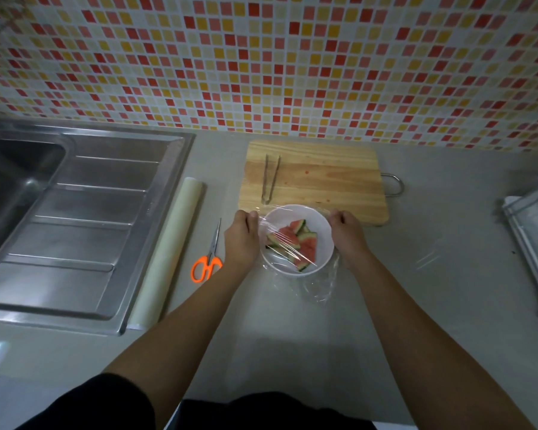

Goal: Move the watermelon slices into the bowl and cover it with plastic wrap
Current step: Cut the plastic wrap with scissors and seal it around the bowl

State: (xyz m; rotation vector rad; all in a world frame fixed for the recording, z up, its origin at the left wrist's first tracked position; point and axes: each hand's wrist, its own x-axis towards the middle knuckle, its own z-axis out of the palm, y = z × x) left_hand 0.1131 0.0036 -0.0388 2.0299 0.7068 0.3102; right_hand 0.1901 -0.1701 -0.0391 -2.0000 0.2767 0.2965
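A white bowl (322, 225) stands on the grey counter just in front of the cutting board. Several watermelon slices (295, 243) lie inside it. A sheet of plastic wrap (319, 283) is stretched over the bowl, and its loose end lies crumpled on the counter in front. My left hand (241, 240) pinches the wrap at the bowl's left rim. My right hand (347, 232) holds the wrap at the right rim, fingers curled down over the edge.
A wooden cutting board (323, 178) with metal tongs (270, 178) on it lies behind the bowl. Orange-handled scissors (208, 259) and a plastic wrap roll (168, 252) lie to the left, beside the steel sink (75, 212). A tray (531, 231) sits at the right edge.
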